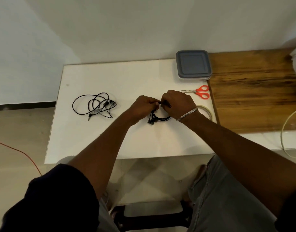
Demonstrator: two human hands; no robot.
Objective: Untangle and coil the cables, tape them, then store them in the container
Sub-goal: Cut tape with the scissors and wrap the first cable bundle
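Far left, on the floor: a thin orange wire (18, 153) running diagonally, well apart from everything else.

On the white tabletop (93, 139), left part: the tangled cable (95, 104), black, lying loose in several overlapping loops. Its long axis runs approx left-right; the jack plug (89, 117) sits at the near-left end of the heap, tip pointing toward the near-left corner. Earbud ends are bunched at the right side of the heap.

Centre: the left hand (143, 104) and the right hand (177, 102) are brought together, fingertips nearly touching, both pinching the far edge of the coiled cable (159, 117). The coil is a small black ring btwn and just under the hands, w/ its near arc showing below them (whether that arc rests on the top or hangs just above it, can't tell). Its earbuds (150, 123) dangle at the near-left of the ring, pointing toward the person. A metal bangle (188, 113) sits on the right wrist.

Right of the hands: a clear tape roll (205, 111) lies flat, partly hidden behind the right wrist. Beyond it, red-handled scissors (199, 93), long axis left-right, blades closed, tips pointing left toward the hands.

Far right corner of the top: the container (193, 66), square, grey lid on, just beside the wooden surface (252, 89). A pale cord (284, 131) curves past the wood's near edge.
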